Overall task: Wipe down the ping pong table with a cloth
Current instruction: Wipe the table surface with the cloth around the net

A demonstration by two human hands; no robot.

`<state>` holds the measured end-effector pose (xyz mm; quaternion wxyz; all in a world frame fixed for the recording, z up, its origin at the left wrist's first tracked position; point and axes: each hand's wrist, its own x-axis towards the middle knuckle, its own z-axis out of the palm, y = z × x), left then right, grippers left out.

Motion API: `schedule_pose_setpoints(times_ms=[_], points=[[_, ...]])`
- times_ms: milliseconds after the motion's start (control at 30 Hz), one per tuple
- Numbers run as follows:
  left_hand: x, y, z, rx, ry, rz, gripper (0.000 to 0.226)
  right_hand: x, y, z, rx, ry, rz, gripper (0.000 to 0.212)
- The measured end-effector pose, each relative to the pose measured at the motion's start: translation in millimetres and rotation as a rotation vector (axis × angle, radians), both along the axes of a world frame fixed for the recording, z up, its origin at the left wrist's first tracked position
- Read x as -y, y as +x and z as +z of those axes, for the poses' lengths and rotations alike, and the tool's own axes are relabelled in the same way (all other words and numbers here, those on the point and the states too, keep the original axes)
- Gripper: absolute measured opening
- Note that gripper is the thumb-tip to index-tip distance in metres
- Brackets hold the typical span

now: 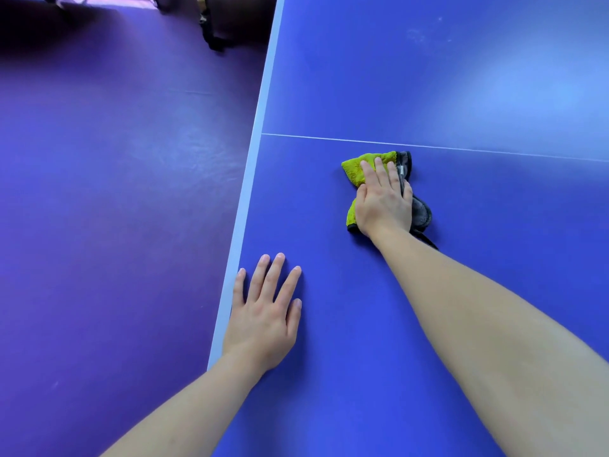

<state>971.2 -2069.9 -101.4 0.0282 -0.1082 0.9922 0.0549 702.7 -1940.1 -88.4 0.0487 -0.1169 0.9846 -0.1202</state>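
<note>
Yellow-and-grey cloth bunched on the blue table, just short of the white line, pressed flat under the right hand, fingers straight, not clenched. Left hand spread flat near the table's pale edge, holding nothing. Likely risks: bunched cloth slipping from under the flat palm, pale smudges beyond the line missed. Smooth, glossy surface; purple floor beside; dark object far off.
</note>
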Motion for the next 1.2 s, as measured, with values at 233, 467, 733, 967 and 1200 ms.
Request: schedule_pose_setpoints(times_ms=[233,467,733,967,1200], points=[[0,-1,-2,-0.008,0.009,-0.007,0.056,26,-47,-1,-0.010,0.014,-0.034,0.054],[0,-1,-1,-0.021,0.021,-0.009,0.055,77,-42,-2,-0.023,0.006,-0.002,0.054],[2,0,-1,-0.027,0.045,-0.016,0.055,87,-32,-5,-0.011,-0.002,0.079,0.055],[2,-2,-3,-0.071,0.081,0.017,0.056,67,25,-8,-0.050,-0.046,0.114,0.055],[2,-3,0,-0.149,0.189,0.053,0.059,38,115,-9,-0.050,-0.059,0.134,0.055]])
